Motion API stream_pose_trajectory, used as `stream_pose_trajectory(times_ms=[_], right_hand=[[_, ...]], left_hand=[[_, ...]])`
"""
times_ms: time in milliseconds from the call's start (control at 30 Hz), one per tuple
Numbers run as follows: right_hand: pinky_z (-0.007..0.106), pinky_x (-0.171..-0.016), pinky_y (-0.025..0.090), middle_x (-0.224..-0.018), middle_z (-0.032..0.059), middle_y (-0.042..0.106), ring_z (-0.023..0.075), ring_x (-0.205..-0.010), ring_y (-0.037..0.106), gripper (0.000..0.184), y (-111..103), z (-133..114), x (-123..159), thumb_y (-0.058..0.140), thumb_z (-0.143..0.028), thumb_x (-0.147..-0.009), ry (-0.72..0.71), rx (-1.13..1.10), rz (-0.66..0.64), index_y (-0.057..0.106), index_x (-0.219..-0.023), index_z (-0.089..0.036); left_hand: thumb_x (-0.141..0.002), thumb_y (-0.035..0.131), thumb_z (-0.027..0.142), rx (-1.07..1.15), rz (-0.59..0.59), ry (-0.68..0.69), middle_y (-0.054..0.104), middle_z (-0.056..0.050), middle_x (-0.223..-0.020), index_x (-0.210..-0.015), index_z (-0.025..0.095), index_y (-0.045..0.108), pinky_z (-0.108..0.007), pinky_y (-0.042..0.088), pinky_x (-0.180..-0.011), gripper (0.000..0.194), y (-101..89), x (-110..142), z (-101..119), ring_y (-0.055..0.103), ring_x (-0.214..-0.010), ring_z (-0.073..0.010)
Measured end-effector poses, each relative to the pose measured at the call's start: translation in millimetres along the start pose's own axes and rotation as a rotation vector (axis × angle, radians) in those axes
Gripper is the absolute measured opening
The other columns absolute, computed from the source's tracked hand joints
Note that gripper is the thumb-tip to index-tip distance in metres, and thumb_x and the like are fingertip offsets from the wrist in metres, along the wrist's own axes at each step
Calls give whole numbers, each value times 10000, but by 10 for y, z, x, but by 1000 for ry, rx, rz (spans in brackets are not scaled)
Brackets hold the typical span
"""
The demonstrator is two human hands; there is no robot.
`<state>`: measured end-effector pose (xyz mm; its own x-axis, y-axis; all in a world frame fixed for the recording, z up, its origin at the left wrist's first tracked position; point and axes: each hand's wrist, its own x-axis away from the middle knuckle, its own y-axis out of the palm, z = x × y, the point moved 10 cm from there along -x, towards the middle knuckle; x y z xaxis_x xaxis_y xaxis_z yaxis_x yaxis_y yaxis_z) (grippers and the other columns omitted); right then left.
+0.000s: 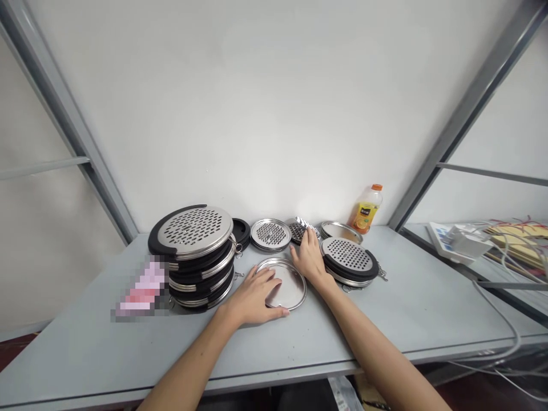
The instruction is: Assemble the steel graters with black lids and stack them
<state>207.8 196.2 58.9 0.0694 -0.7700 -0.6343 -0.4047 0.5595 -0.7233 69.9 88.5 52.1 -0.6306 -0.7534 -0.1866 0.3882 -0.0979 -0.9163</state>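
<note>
A shallow round metal dish with a raised rim (287, 287) lies on the table in front of me. Over its left side is my left hand (253, 297), fingers spread and thumb by the near rim. My right hand (309, 256) reaches past the dish to the back, its fingertips on a shiny grater disc (303, 221) that tilts up above other dark, perforated discs. Part of that disc is hidden behind the fingers. Just left of it sits a small stack of perforated metal discs (270, 234). Close to my right wrist lies a round grater with a black rim (349, 257).
A tall stack of black-rimmed round graters (197, 234) with wire clasps stands at left, beside a pixelated pink patch. Behind are a black ring part (240, 233), plain metal discs (341, 231) and a juice bottle (366, 211). A power strip (454, 242) and cables lie at right.
</note>
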Motion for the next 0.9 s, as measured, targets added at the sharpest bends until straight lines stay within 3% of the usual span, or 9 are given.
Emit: stream_pose_trajectory(times_ms=[167, 367, 500, 600, 767, 900], right_hand=[[552, -1106, 255, -1468, 288, 268, 391, -1392, 191, 661, -81, -47, -14, 394, -293, -886, -3, -15, 27, 241, -1413, 76], [565, -1079, 310, -1453, 255, 310, 368, -1371, 258, 619, -348, -229, -42, 380, -260, -906, -44, -68, 122, 220, -1451, -12], [515, -1024, 406, -1331, 223, 478, 316, -1261, 434, 476, -629, -338, -24, 431, -211, -902, -144, -156, 263, 418, -1356, -69], [439, -917, 494, -1085, 121, 659, 247, -1038, 599, 276, -878, -305, 33, 466, -140, -885, -209, -240, 404, 630, -1104, -181], [377, -803, 531, -916, 43, 721, 202, -856, 663, 169, -1102, -263, 72, 574, -114, -828, -281, -405, 426, 688, -874, -231], [368, -801, 531, -860, 32, 727, 199, -836, 675, 136, -1141, -201, 28, 601, -126, -806, -184, -627, 362, 689, -798, -229]], left_hand=[[-764, 633, 604, -11, -7, -1, 490, -99, -1382, -1224, 246, 543, -436, 161, -1151, 590, 11, -3, -6, 391, -1324, -279], [-761, 646, 594, 3, -9, 1, 490, -118, -1379, -1226, 237, 545, -445, 154, -1151, 595, 17, -7, -6, 395, -1323, -279], [-747, 667, 578, 36, 2, -25, 435, -123, -1424, -1234, 229, 550, -466, 173, -1149, 610, -14, 9, -27, 353, -1349, -306], [-750, 667, 564, 85, 38, -83, 301, -109, -1510, -1267, 244, 533, -484, 277, -1109, 623, -60, 28, -77, 299, -1372, -342], [-831, 611, 469, 101, 175, -136, 257, -96, -1528, -1324, 257, 478, -474, 350, -1072, 553, -129, 18, -160, 343, -1348, -337], [-884, 550, 290, 101, 394, -163, 388, -102, -1440, -1273, 231, 498, -434, 403, -1029, 397, -276, 17, -262, 460, -1258, -286]])
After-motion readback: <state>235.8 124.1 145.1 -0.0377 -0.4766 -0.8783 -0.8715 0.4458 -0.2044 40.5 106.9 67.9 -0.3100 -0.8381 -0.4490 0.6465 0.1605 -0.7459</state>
